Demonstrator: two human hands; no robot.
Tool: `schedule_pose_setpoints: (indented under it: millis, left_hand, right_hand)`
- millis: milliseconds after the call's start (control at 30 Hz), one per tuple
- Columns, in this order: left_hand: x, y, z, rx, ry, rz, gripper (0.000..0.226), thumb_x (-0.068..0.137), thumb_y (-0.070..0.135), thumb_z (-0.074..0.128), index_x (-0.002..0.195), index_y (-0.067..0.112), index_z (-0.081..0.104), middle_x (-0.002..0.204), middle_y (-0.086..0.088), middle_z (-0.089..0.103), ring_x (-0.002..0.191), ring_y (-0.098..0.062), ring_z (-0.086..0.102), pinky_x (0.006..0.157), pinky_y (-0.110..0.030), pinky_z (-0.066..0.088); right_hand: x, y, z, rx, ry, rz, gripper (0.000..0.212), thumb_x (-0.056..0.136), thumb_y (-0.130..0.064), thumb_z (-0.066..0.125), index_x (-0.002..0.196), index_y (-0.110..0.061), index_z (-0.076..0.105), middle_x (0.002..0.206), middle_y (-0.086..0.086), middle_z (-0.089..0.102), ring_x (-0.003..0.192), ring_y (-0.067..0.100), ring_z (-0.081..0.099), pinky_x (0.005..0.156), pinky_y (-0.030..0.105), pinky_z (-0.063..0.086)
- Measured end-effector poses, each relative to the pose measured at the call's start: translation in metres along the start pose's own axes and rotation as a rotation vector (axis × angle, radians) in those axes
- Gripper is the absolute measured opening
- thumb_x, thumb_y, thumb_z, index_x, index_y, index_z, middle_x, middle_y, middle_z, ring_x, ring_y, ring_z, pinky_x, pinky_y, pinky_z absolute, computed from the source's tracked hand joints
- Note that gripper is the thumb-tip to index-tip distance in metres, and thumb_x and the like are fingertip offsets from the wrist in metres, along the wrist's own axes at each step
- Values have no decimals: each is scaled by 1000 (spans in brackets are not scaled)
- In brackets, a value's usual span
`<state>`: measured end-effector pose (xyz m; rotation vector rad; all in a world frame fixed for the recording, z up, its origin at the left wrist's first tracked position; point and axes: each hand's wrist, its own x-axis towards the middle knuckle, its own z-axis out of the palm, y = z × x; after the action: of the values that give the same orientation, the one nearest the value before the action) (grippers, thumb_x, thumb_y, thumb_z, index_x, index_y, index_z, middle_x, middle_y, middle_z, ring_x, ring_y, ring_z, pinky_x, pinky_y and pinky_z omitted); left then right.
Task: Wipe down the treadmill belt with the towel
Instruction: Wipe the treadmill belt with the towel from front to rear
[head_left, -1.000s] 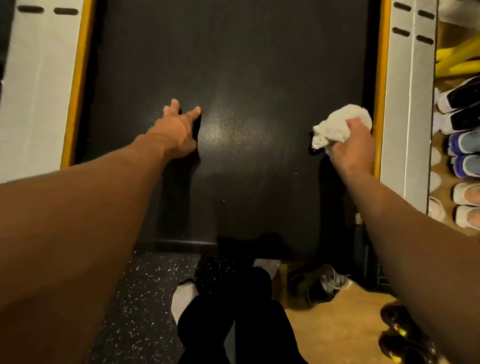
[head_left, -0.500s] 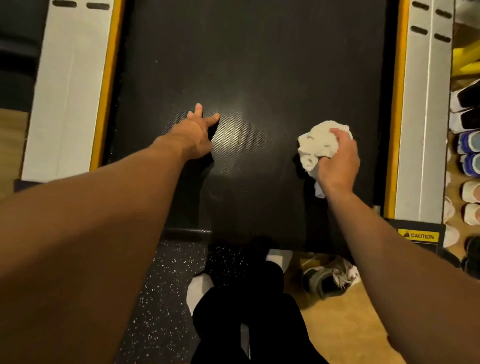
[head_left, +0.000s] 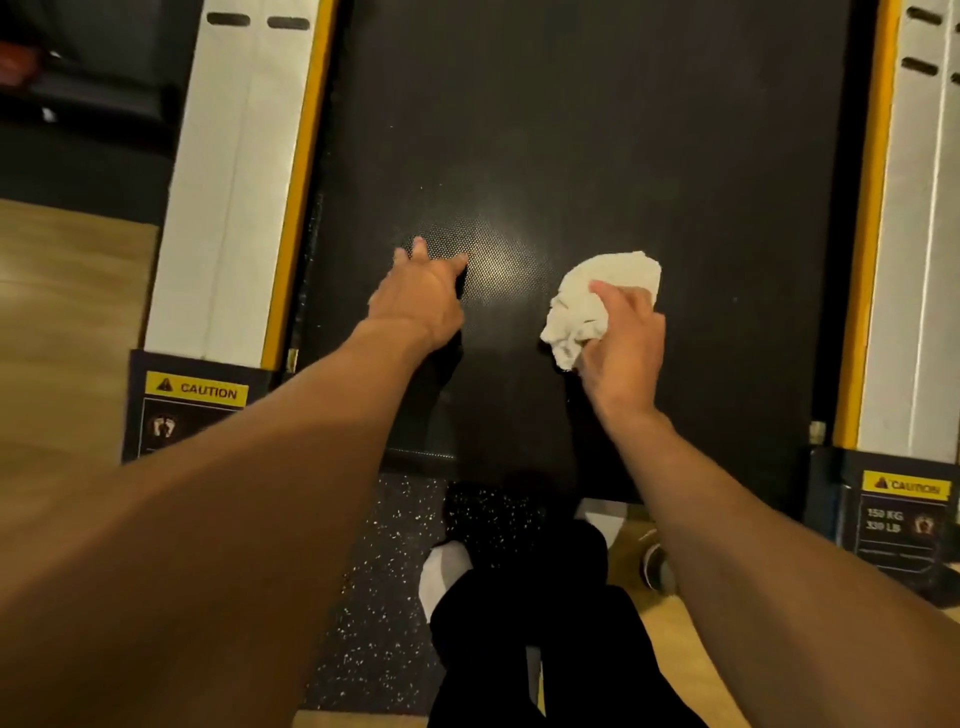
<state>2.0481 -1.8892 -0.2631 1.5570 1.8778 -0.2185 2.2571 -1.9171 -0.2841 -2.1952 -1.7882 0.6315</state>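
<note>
The black treadmill belt (head_left: 597, 130) fills the middle of the head view, with a bright sheen near its centre. A crumpled white towel (head_left: 597, 296) is pressed against the belt under my right hand (head_left: 626, 348), which is closed around it. My left hand (head_left: 421, 296) rests flat on the belt to the left of the towel, fingers spread and holding nothing. The two hands are about a hand's width apart.
White side rails with yellow edging flank the belt, the left rail (head_left: 234, 182) and the right rail (head_left: 914, 234). Yellow caution labels (head_left: 195, 389) sit at the rails' near ends. My dark-trousered legs (head_left: 524, 623) and a speckled black mat (head_left: 374, 597) lie below, with wooden floor (head_left: 62, 322) at left.
My right hand has carried the towel leftwards across the belt, from beside the right rail towards the middle. My left hand stays planted. The view has shifted left.
</note>
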Motion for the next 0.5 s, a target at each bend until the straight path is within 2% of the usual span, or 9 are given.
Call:
schedule_pose_setpoints:
  millis: [67, 133, 167, 233, 267, 333, 400, 500]
  left_hand:
    - [-4, -13, 1, 50, -6, -16, 63, 92, 14, 53, 149, 29, 30, 160, -17, 6, 147, -38, 9, 115, -52, 25]
    - [-7, -18, -1, 68, -32, -2, 67, 92, 12, 52, 151, 28, 25, 161, -13, 2, 148, -36, 5, 116, -50, 25]
    - [-7, -20, -3, 63, -41, 8, 67, 93, 11, 51, 151, 28, 23, 162, -12, 1, 148, -34, 5, 116, -49, 24]
    - [-8, -26, -6, 45, -34, 24, 65, 94, 10, 48, 151, 27, 24, 162, -8, 2, 148, -31, 8, 116, -46, 23]
    - [-8, -30, -7, 38, -23, 31, 63, 94, 11, 48, 151, 25, 25, 162, -6, 4, 148, -30, 11, 117, -45, 23]
    - [-10, -40, -9, 37, -14, 49, 63, 94, 11, 50, 151, 24, 26, 162, -2, 7, 147, -27, 15, 116, -42, 23]
    - [-12, -49, -9, 41, -10, 66, 63, 94, 11, 51, 151, 23, 28, 162, -1, 7, 147, -25, 16, 116, -40, 22]
    - [-14, -57, -7, 66, -6, 62, 61, 94, 10, 52, 149, 22, 31, 162, -5, 8, 147, -26, 16, 117, -39, 20]
  right_hand:
    - [-27, -12, 13, 14, -102, -150, 63, 72, 13, 54, 126, -17, 61, 126, 7, 55, 103, 31, 50, 92, 28, 39]
    - [-56, -18, 20, 91, -206, -292, 67, 63, 15, 54, 122, -16, 64, 122, 5, 58, 98, 30, 52, 88, 23, 39]
    - [-61, -20, 20, 144, -212, -287, 69, 60, 15, 52, 120, -17, 65, 120, 3, 59, 97, 29, 53, 88, 22, 39]
    - [-44, -27, 13, 250, -75, -193, 69, 59, 11, 45, 119, -16, 65, 115, 4, 59, 99, 29, 55, 92, 29, 42]
    - [-30, -31, 11, 259, 5, -149, 68, 60, 11, 42, 118, -15, 65, 114, 6, 59, 100, 29, 56, 94, 33, 43]
    - [2, -37, 12, 193, 78, -63, 63, 66, 12, 42, 118, -16, 65, 117, 7, 60, 103, 29, 57, 95, 31, 40]
    - [10, -46, 20, 64, 18, -28, 60, 73, 12, 46, 122, -19, 63, 121, 5, 58, 103, 29, 54, 90, 25, 37]
    - [-33, -58, 34, -14, -171, -216, 67, 70, 16, 47, 125, -20, 61, 123, 4, 58, 100, 28, 48, 87, 27, 39]
